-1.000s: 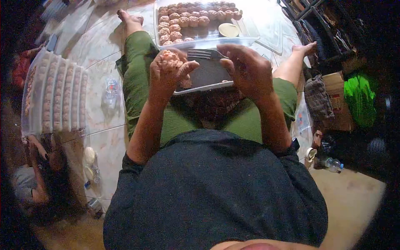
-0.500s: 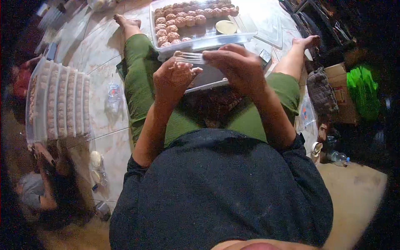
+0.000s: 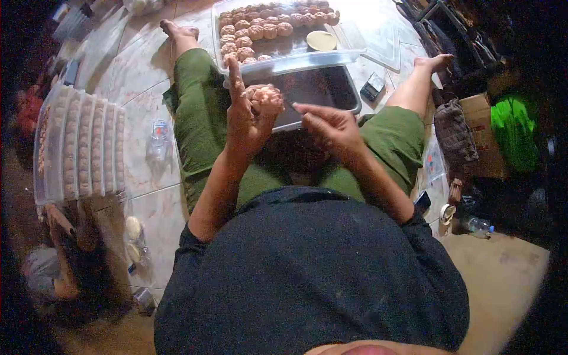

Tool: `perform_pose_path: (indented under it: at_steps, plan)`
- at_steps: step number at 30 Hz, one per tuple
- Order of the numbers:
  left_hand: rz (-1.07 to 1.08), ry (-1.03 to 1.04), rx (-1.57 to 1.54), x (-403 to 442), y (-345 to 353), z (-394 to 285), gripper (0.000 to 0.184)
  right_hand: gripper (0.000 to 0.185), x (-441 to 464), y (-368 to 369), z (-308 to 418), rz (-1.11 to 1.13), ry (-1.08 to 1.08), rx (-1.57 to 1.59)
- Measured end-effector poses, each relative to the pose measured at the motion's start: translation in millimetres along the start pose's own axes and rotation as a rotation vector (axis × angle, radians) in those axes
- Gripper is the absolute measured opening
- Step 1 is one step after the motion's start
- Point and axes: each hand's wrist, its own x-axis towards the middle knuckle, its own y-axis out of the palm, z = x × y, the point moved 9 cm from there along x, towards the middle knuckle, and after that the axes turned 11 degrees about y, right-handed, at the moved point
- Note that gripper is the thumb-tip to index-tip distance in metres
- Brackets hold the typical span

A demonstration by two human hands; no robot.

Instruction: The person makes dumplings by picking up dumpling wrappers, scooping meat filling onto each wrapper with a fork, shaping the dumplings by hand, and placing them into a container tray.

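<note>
In my left hand (image 3: pixel 244 127) sits a rough, pinkish-brown ball (image 3: pixel 266 97), cupped in the palm with the index finger pointing up. My right hand (image 3: pixel 334 127) pinches a fork (image 3: pixel 291 105), seen nearly edge-on, its tip close to the ball; whether it touches I cannot tell. Below both hands lies a dark tray (image 3: pixel 322 89) between my legs. Just beyond it, a clear plastic container (image 3: pixel 296 61) holds rows of similar balls and a pale yellow disc (image 3: pixel 321 41).
Several clear containers (image 3: pixel 54 148) packed with balls stand at left, near another person's arm (image 3: pixel 66 278). A small scale-like device (image 3: pixel 373 87) lies by my right leg. Further right are a cardboard box (image 3: pixel 482 127), a bright green bag (image 3: pixel 513 127) and a plastic bottle (image 3: pixel 478 226).
My right hand has drawn down and right with the fork, away from my left hand. My left hand has turned, its index finger now raised and the ball showing in its palm.
</note>
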Motion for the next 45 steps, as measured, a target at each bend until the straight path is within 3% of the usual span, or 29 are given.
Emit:
perform_pose_path:
  at_steps: [2,3,4,7,8,11,18,20,23,25,27,30,34,37,39,42,45]
  plan:
    - [0.042,0.010,0.161,-7,-1,7,0.075,0.023,0,13,-2,0.012,-0.181,-0.094]
    - [0.064,0.014,0.244,-9,-3,10,0.070,0.023,-2,21,8,-0.011,-0.377,-0.254]
    - [0.109,0.062,0.300,-7,-6,9,0.047,0.024,-9,29,18,-0.032,-0.575,-0.412]
    - [0.073,-0.033,-0.183,-11,-6,29,0.031,0.034,-20,31,56,-0.194,-0.756,-0.722]
    - [0.027,-0.246,-0.319,-15,-5,34,0.024,0.036,-24,32,64,-0.183,-0.848,-0.747]
    - [0.056,-0.295,-0.365,-13,-6,28,0.019,0.035,-19,42,67,-0.027,-0.779,-0.882]
    - [0.046,-0.102,-0.099,-6,-16,16,0.018,0.026,-16,39,86,-0.042,-0.794,-0.836]
    - [0.103,0.046,0.116,-1,-11,9,0.020,0.023,-12,35,87,-0.064,-0.796,-0.846]
    - [0.084,-0.164,-0.055,-7,-14,15,0.032,0.021,-5,33,72,-0.003,-0.647,-0.945]
    - [0.060,-0.075,0.164,-6,-17,16,0.055,0.022,-3,20,75,-0.043,-0.637,-0.816]
    - [0.078,-0.111,0.079,-8,-13,22,0.078,0.022,0,1,68,-0.052,-0.547,-0.632]
    - [0.108,-0.309,-0.392,-13,2,29,0.108,0.023,9,-18,31,-0.006,-0.312,-0.329]
    - [0.058,-0.243,-0.216,-12,0,24,0.096,0.026,6,-1,1,0.056,-0.076,-0.137]
    - [0.061,-0.107,-0.052,-10,-9,26,0.068,0.026,4,9,12,-0.008,-0.261,-0.299]
    - [0.165,-0.056,0.025,-7,-7,23,0.043,0.027,-11,18,43,-0.153,-0.613,-0.643]
    - [0.132,-0.323,-0.364,-16,-5,35,0.020,0.028,-25,35,63,-0.141,-0.845,-0.827]
    - [0.066,-0.324,-0.410,-11,-5,20,0.022,0.027,-25,42,69,-0.145,-0.904,-0.906]
